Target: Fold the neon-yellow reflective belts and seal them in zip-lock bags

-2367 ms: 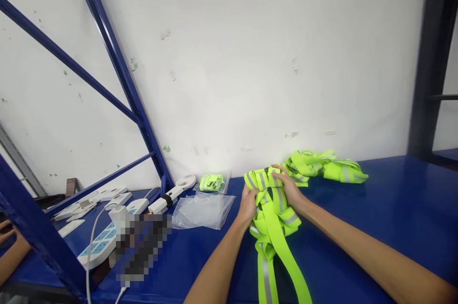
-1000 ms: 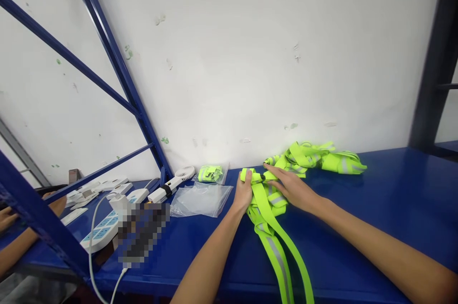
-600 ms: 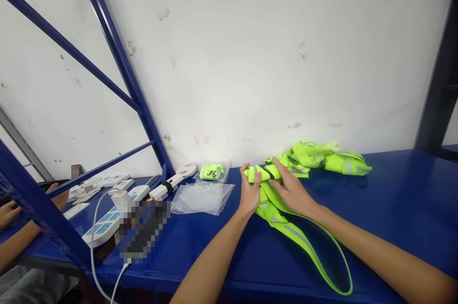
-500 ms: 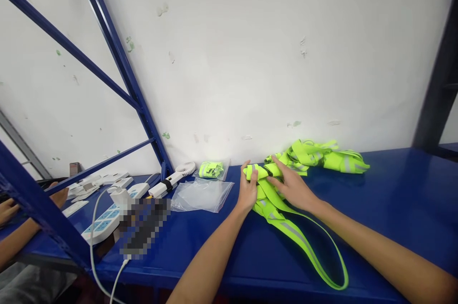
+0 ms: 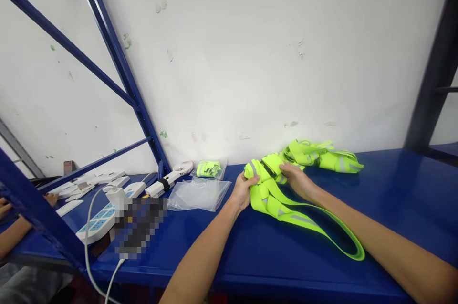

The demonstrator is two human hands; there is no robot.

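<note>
A neon-yellow reflective strap (image 5: 269,194) with grey stripes is partly bunched between my hands, and a long loop of it trails right over the blue table. My left hand (image 5: 242,192) pinches the bunched left end, thumb on top. At the bunch's right side, my right hand (image 5: 298,181) has its fingers closed on the strap, the fingertips partly hidden by folds. Behind it, against the wall, lies a heap of similar straps (image 5: 322,156).
Clear plastic bags (image 5: 198,194) and a bagged yellow bundle (image 5: 208,169) lie to the left. Beyond are a white handheld fan (image 5: 182,168), a power strip (image 5: 98,223) with cables, and a blue frame post (image 5: 123,63). Another person's hand (image 5: 52,198) shows far left.
My right hand has shifted slightly right along the strap, spreading the bunch. The trailing loop has swung up and to the right. My left hand keeps its hold.
</note>
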